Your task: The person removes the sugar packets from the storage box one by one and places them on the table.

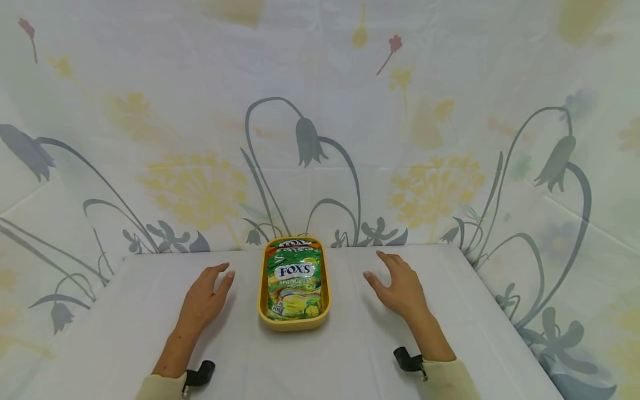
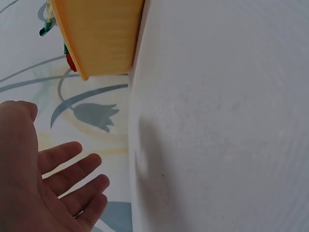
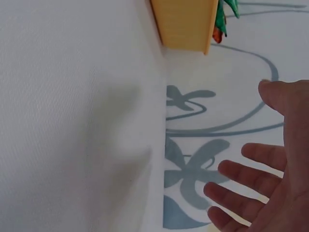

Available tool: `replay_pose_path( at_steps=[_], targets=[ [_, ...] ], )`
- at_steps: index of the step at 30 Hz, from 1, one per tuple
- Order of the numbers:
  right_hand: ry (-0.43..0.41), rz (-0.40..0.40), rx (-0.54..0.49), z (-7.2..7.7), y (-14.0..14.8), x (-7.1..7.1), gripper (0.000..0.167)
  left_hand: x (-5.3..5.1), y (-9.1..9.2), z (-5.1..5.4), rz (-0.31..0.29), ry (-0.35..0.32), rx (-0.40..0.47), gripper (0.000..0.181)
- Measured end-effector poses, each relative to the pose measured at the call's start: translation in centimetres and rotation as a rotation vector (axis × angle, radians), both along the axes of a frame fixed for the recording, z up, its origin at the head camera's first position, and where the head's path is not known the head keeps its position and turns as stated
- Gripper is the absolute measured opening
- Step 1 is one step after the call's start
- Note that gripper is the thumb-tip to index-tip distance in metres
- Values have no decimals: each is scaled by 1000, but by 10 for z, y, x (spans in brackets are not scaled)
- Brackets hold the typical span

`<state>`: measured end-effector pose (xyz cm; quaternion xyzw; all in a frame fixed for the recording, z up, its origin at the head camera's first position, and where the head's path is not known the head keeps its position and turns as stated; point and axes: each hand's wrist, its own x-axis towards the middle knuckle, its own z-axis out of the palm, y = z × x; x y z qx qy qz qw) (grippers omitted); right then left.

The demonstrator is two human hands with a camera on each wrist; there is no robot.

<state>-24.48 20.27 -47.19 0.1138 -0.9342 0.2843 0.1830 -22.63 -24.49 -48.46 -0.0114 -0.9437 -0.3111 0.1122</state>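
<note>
A yellow basket (image 1: 294,324) stands on the white table, holding a green FOX'S candy packet (image 1: 295,289) with an orange-red packet (image 1: 300,243) partly hidden behind it. My left hand (image 1: 204,297) is held to the basket's left, fingers loosely bent, touching nothing. On the other side my right hand (image 1: 398,286) hovers apart from it, fingers spread. Both wrist views show the basket's side wall (image 2: 104,38) (image 3: 186,24), with the left hand (image 2: 53,179) and right hand (image 3: 275,183) bare and relaxed.
White cloth covers the table (image 1: 335,366). A curtain (image 1: 320,111) with printed grey flowers and yellow blossoms hangs behind the table's back edge and down both sides. Dark wrist mounts (image 1: 200,374) (image 1: 408,360) sit at the sleeves.
</note>
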Motion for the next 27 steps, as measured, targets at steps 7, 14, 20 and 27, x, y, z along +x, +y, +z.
replay_pose_path(
  at_steps=[7, 14, 20, 27],
  targets=[
    [-16, 31, 4, 3, -15, 4, 63, -1, 7, -2, -29, 13, 46, 63],
    [-14, 60, 15, 7, -32, 8, 62, -1, 16, -6, -34, -9, 88, 61],
    [-24, 93, 4, 10, -50, 10, 59, -2, 25, -7, -52, -28, 140, 57],
    [-50, 128, -13, 10, -73, 13, 54, -4, 38, -10, -83, -55, 211, 56]
  ],
)
